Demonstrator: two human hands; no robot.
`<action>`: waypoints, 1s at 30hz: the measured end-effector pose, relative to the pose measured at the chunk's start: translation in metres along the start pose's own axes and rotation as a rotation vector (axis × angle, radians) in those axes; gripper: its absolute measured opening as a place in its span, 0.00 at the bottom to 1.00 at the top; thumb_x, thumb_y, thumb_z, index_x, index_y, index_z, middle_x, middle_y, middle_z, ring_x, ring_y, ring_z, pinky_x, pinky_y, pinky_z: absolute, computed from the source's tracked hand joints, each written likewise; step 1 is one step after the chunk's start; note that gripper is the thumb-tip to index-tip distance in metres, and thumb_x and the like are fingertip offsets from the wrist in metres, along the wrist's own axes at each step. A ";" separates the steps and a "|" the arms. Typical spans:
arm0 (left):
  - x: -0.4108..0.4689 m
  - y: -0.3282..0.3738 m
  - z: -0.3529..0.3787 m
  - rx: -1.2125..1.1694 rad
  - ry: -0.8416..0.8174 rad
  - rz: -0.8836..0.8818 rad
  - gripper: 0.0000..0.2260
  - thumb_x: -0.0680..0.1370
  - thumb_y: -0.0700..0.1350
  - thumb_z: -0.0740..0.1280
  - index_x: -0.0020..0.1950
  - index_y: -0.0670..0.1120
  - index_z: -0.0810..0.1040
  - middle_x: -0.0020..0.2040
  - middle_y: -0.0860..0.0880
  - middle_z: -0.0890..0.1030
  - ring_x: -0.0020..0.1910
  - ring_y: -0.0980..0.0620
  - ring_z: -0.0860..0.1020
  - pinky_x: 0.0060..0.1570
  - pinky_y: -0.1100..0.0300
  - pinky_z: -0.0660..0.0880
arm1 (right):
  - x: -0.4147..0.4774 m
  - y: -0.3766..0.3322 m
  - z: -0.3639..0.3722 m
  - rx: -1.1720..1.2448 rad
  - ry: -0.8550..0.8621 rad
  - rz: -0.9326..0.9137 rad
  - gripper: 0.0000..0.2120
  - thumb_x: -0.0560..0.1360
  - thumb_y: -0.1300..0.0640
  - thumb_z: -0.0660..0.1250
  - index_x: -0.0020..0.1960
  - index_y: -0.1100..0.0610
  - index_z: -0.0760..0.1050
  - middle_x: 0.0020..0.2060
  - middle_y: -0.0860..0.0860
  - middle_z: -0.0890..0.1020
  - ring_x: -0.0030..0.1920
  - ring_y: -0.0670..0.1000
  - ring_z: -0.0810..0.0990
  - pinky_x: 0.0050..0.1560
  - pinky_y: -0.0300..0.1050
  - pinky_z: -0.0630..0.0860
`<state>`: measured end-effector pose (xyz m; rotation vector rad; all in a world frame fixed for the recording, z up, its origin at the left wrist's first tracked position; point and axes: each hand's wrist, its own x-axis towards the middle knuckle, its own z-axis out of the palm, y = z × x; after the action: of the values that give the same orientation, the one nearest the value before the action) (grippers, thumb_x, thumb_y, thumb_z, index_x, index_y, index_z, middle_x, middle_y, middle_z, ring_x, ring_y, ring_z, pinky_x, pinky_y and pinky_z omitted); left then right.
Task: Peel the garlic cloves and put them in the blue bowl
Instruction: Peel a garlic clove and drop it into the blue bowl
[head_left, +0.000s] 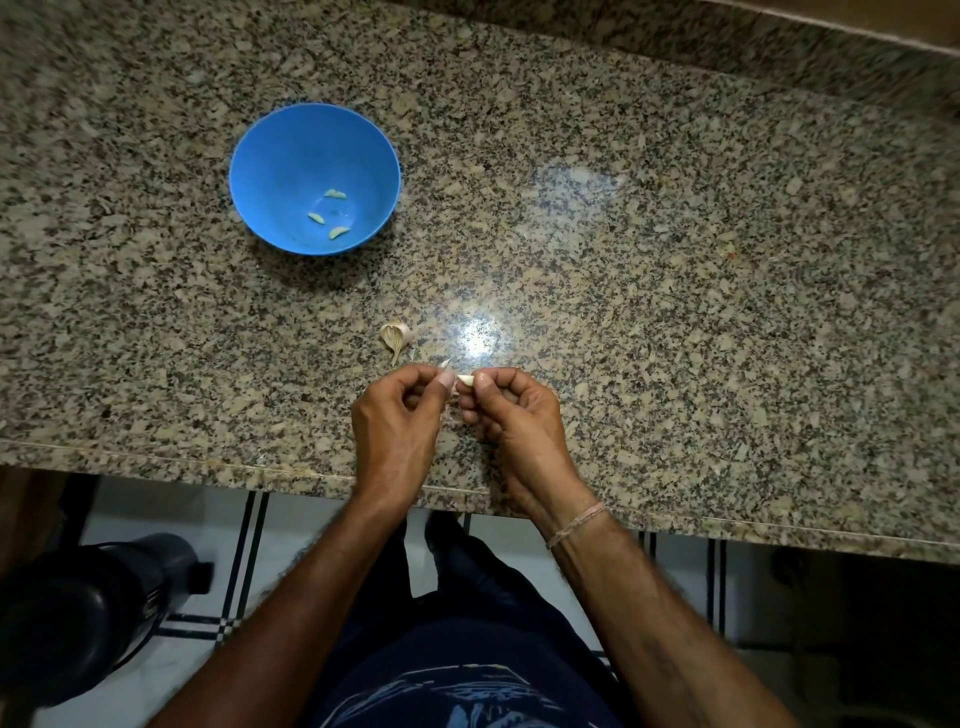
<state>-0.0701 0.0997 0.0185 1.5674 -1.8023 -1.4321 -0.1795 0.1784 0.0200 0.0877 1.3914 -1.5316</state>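
Left hand (400, 415), right hand (511, 410), clove (466, 380) mostly hidden

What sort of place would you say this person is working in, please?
Most likely a home kitchen: a speckled granite countertop, a blue bowl holding peeled garlic cloves, and tiled floor below.

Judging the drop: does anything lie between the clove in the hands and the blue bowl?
Nothing blocks it. The left hand and right hand pinch the clove. On the way to the blue bowl, only a garlic remnant lies on the counter, likely low enough to pass over.
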 end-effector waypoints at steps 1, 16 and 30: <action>0.001 -0.001 0.001 0.023 0.003 0.009 0.05 0.82 0.49 0.70 0.53 0.50 0.85 0.44 0.55 0.85 0.44 0.56 0.83 0.43 0.64 0.81 | 0.000 0.000 0.000 -0.010 0.001 -0.004 0.04 0.81 0.64 0.69 0.55 0.63 0.79 0.49 0.60 0.85 0.46 0.51 0.84 0.46 0.38 0.82; -0.005 0.005 -0.008 0.167 -0.008 0.289 0.06 0.78 0.45 0.75 0.55 0.48 0.86 0.48 0.56 0.83 0.44 0.59 0.81 0.42 0.66 0.79 | -0.005 -0.003 -0.005 -0.307 0.011 -0.211 0.07 0.80 0.60 0.72 0.55 0.64 0.81 0.50 0.60 0.86 0.51 0.55 0.87 0.52 0.43 0.84; -0.003 0.007 -0.012 0.333 -0.114 0.407 0.05 0.78 0.44 0.75 0.54 0.46 0.87 0.44 0.51 0.86 0.41 0.59 0.82 0.42 0.61 0.83 | -0.001 0.003 -0.015 -0.550 0.027 -0.438 0.02 0.77 0.64 0.76 0.50 0.61 0.85 0.44 0.51 0.88 0.48 0.51 0.87 0.52 0.49 0.85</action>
<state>-0.0634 0.0960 0.0300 1.1709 -2.3578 -1.0905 -0.1852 0.1915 0.0140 -0.5675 1.8918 -1.4299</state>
